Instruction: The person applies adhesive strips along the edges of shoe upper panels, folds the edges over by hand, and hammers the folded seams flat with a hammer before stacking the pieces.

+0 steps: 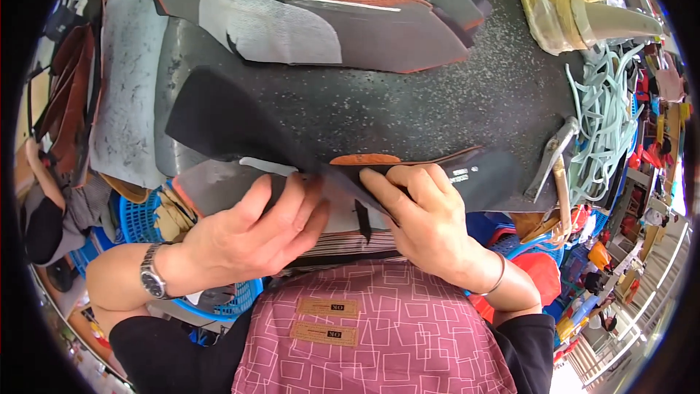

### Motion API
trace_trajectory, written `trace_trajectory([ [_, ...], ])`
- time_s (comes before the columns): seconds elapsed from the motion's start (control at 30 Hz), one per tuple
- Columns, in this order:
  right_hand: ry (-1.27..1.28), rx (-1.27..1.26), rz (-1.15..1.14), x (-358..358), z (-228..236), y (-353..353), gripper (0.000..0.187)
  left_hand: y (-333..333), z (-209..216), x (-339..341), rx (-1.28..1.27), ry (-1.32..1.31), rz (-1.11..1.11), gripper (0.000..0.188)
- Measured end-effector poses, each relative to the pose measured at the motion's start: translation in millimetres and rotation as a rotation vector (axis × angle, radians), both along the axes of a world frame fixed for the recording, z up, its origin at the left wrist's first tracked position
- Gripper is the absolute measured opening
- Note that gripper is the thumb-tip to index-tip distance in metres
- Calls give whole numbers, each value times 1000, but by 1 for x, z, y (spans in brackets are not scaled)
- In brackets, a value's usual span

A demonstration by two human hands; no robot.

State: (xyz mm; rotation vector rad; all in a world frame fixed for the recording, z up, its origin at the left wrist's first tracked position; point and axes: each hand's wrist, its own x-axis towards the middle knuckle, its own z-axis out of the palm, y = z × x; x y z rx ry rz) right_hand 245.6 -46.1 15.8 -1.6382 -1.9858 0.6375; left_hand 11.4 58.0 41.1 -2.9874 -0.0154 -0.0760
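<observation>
A black leather piece with an orange inner edge is folded across the near side of the worktable. My right hand grips its middle, thumb and bent fingers closed on the fold. Under the folded flap, the curled fingers of my left hand pinch the edge; their tips are partly hidden. A thin white strip shows along the piece just beyond my left fingers. A narrow dark tab hangs down between my two hands.
Several grey leather pieces with light patches lie overlapped at the far side of the dark table. A hammer, pale green strips and a yellowish container stand right. Blue baskets flank me; another person's arm shows left.
</observation>
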Motion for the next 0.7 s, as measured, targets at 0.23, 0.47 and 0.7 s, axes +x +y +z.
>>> trace_trajectory([
  [0.23,45,72,302,2,4,14,44,26,-18,-30,-454,-57,21,31],
  [0.47,105,-107,311,-27,19,34,57,28,-29,-40,-1068,-140,310,25],
  [0.7,-166,109,179,-72,7,32,50,12,-53,-58,-766,-615,726,104],
])
